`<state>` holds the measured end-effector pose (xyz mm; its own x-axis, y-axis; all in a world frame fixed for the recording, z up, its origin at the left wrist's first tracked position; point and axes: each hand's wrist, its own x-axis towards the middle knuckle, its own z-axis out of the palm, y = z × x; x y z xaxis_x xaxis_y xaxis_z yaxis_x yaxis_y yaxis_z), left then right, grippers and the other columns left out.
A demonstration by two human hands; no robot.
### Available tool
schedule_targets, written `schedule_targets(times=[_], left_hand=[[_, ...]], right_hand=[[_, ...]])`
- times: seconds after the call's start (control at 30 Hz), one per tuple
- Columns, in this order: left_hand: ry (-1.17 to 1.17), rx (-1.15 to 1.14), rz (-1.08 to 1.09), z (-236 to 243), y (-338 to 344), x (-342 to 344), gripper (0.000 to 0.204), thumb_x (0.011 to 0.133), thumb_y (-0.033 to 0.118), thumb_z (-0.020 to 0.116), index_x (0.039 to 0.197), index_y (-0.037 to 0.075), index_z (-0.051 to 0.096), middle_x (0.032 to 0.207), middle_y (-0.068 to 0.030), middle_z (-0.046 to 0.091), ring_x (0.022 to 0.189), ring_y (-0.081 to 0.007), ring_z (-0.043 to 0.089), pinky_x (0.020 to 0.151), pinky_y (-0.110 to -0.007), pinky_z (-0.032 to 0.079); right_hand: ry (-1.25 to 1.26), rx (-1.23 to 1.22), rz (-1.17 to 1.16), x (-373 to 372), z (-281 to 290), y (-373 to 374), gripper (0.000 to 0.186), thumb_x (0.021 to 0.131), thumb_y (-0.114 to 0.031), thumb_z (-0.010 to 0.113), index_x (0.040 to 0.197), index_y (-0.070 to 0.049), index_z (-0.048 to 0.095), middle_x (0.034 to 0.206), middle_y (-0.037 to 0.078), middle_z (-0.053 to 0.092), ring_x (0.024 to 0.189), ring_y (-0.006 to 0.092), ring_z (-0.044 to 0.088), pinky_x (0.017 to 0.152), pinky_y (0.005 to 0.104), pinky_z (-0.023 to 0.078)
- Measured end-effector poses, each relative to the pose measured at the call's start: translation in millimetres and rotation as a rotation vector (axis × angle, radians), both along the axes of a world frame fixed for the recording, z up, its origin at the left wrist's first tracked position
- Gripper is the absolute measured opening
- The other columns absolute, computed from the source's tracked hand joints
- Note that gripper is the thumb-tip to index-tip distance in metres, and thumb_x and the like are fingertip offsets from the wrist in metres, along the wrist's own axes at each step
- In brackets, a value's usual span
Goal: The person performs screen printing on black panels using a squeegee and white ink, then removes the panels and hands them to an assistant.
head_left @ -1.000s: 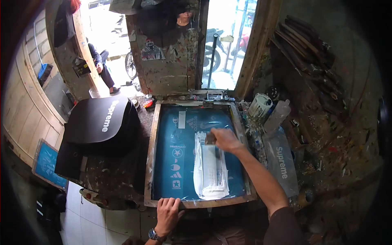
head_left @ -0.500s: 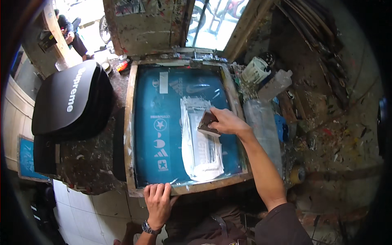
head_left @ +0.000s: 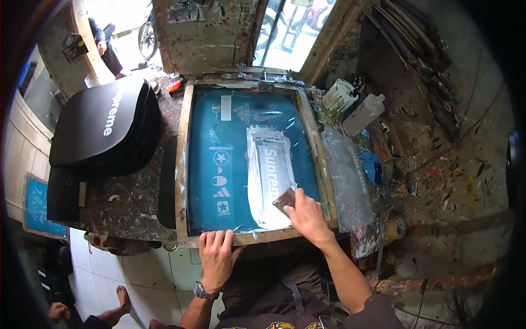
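A screen printing frame [head_left: 183,159] with a wooden border and teal mesh lies flat before me. White ink [head_left: 256,192] covers a tall patch right of its middle, with pale lettering showing through the scraped part. In my right hand [head_left: 308,219] is a small brown squeegee [head_left: 284,201], tilted against the mesh near the lower end of the ink. My left hand [head_left: 217,255] is closed over the near wooden edge, its fingers on top. Several pale logo shapes [head_left: 221,181] run down the mesh left of the ink.
Left of the frame stands a stack of black rounded panels [head_left: 90,129] on the stained table [head_left: 126,205]. Metal hinge clamps [head_left: 266,77] line the frame's far edge. To the right are a white tub [head_left: 338,95], a clear plastic bottle [head_left: 364,114] and a plastic sheet [head_left: 345,181].
My right hand has drawn the squeegee toward me through the ink, baring more lettering behind it. My left hand stays on the near edge. The whole view has shifted slightly.
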<state>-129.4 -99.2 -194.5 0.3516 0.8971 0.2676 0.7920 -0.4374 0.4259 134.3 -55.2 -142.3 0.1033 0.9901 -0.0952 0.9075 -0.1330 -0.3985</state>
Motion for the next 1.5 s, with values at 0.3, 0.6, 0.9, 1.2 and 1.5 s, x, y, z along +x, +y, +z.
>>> schedule_targets(times=[0.3,0.6,0.9,1.2,1.5], left_hand=[[0.035,-0.02,-0.001,2,2,1,0.049,0.074,0.03,0.086,0.11,0.007,0.063,0.098,-0.0084,0.059,0.099,-0.0284,0.056,0.1,-0.045,0.041],[0.072,-0.105,0.02,0,4,1,0.054,0.069,0.031,0.088,0.113,0.009,0.065,0.105,-0.0064,0.063,0.104,-0.0261,0.058,0.101,-0.045,0.04],[0.068,-0.148,0.03,8,3,3,0.062,0.058,0.019,0.092,0.113,0.007,0.065,0.106,-0.0079,0.064,0.103,-0.0301,0.058,0.099,-0.047,0.039],[0.092,-0.088,0.011,14,2,3,0.05,0.068,0.023,0.089,0.11,0.007,0.067,0.099,-0.007,0.063,0.098,-0.0287,0.058,0.095,-0.043,0.041],[0.083,0.022,-0.006,21,4,-4,0.04,0.076,0.031,0.085,0.105,0.01,0.07,0.097,-0.0058,0.064,0.097,-0.027,0.059,0.088,-0.041,0.043]], right_hand=[[-0.006,0.12,0.259,22,-9,168,0.032,0.085,-0.018,0.075,0.108,-0.003,0.058,0.098,0.024,0.073,0.096,0.0442,0.069,0.083,0.0531,0.053],[-0.149,0.11,0.501,42,-14,215,0.024,0.084,-0.002,0.055,0.108,-0.008,0.055,0.098,0.017,0.072,0.102,0.041,0.069,0.096,0.0713,0.041],[-0.107,-0.057,0.614,21,6,110,0.034,0.083,-0.003,0.063,0.115,-0.009,0.057,0.094,0.014,0.07,0.099,0.0365,0.071,0.103,0.0711,0.035],[-0.189,0.076,0.632,8,-2,8,0.039,0.08,-0.004,0.066,0.117,-0.009,0.058,0.089,0.009,0.065,0.091,0.0317,0.07,0.106,0.0656,0.035],[-0.319,0.445,0.512,-2,-13,-43,0.033,0.089,-0.012,0.066,0.121,-0.009,0.063,0.101,0.01,0.065,0.101,0.028,0.066,0.111,0.0633,0.033]])
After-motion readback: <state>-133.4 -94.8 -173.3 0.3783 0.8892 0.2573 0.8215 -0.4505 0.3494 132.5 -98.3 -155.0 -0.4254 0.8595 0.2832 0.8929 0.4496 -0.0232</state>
